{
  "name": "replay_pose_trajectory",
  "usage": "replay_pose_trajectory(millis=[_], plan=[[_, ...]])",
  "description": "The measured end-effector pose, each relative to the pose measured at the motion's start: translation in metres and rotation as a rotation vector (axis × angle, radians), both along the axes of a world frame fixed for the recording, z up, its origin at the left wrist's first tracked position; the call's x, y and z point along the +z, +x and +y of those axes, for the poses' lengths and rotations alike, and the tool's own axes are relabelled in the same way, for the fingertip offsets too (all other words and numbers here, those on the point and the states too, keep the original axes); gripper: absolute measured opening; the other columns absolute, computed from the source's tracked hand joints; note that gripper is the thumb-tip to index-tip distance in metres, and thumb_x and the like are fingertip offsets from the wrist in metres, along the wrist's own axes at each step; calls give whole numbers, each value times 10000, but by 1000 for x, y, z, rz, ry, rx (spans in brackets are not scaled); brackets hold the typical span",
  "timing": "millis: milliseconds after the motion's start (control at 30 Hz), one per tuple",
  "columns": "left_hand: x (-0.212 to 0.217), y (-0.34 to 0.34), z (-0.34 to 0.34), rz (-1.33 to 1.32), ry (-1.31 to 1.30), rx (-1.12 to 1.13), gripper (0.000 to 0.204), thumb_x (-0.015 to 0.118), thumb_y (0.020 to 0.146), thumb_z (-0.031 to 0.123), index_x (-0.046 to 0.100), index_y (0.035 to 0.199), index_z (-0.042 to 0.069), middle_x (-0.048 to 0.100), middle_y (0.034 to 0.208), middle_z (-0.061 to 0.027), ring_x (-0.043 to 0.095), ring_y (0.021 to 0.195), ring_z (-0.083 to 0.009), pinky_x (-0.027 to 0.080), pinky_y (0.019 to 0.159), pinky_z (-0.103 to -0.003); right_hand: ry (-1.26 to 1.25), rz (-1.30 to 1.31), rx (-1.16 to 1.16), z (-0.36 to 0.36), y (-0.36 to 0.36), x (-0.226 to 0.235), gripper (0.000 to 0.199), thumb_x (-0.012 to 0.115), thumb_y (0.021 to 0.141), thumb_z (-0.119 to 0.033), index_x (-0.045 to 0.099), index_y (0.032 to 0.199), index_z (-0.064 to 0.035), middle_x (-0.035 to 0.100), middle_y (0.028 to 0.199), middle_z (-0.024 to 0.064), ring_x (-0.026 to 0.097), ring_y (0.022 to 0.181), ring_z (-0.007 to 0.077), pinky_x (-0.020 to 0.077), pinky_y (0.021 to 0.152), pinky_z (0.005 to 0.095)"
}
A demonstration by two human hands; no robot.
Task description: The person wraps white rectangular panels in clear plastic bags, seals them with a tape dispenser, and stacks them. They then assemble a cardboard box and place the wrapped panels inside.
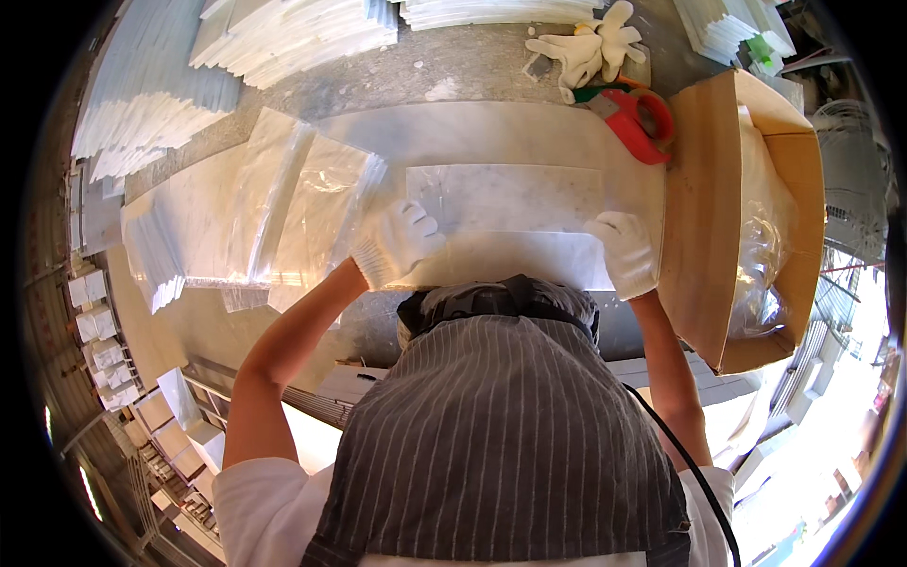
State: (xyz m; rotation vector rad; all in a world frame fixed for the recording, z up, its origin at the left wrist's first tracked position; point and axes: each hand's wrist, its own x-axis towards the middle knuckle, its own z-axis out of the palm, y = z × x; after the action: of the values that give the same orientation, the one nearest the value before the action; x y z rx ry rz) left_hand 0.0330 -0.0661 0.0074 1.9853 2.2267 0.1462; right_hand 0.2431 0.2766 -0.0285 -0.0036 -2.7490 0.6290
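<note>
A thin rectangular marble tile point(505, 197), pale with grey veining, lies flat on a larger white marble slab point(453, 125). My left hand point(404, 243), in a white knit glove, is at the tile's near left corner, fingers curled in. At the near right corner is my right hand point(624, 248), gloved alike and bent into a loose fist. Whether either hand grips the tile's edge or thin film is hidden by the gloves. Clear plastic bags point(326, 194) overlap just left of my left hand.
On the right stands an open cardboard box point(704, 227) with clear plastic inside. A red tape dispenser point(638, 123) and spare white gloves point(586, 52) lie beyond the tile. Tile stacks point(293, 38) line the far side; another small stack point(153, 260) sits at left.
</note>
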Motion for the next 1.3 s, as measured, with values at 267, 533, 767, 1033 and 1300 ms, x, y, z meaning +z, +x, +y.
replay_pose_trajectory(millis=[267,533,767,1033,1300], plan=[[-48,-3,90,-486,322,82,367,605,908,377,612,1228,198,587,1275,-69,519,1244,-273,400,1069,-486,-9,-10,-82,1,34,-12,244,683,718,-3,727,925,-124,666,942,48,633,867,288,527,758,397],[-77,72,158,-64,329,-260,346,619,844,410,687,1115,207,618,1253,-17,488,1292,-235,308,1160,-509,-354,94,-455,-56,-22,53,355,616,925,-94,650,1278,-84,632,1283,139,616,1144,319,497,978,408],[-42,63,108,-434,452,191,222,682,880,242,714,1066,125,685,1129,-72,581,1190,-290,455,1025,-460,-52,-274,-614,-46,-10,-35,616,587,953,-436,469,1478,-137,499,1412,166,484,1269,371,378,1070,483],[-40,49,29,-217,253,1229,624,719,849,252,500,1430,194,468,1374,-217,439,1258,-423,390,1055,-511,-181,-93,-677,-52,-15,-39,608,706,880,-392,557,1400,-113,590,1243,175,582,1083,366,468,946,472],[-31,46,41,-468,295,1318,588,705,852,218,517,1404,139,498,1328,-229,463,1239,-405,396,1052,-494,-310,-82,-717,-50,-15,-29,515,745,855,-315,637,1310,-100,641,1175,176,639,1041,352,497,916,452]])
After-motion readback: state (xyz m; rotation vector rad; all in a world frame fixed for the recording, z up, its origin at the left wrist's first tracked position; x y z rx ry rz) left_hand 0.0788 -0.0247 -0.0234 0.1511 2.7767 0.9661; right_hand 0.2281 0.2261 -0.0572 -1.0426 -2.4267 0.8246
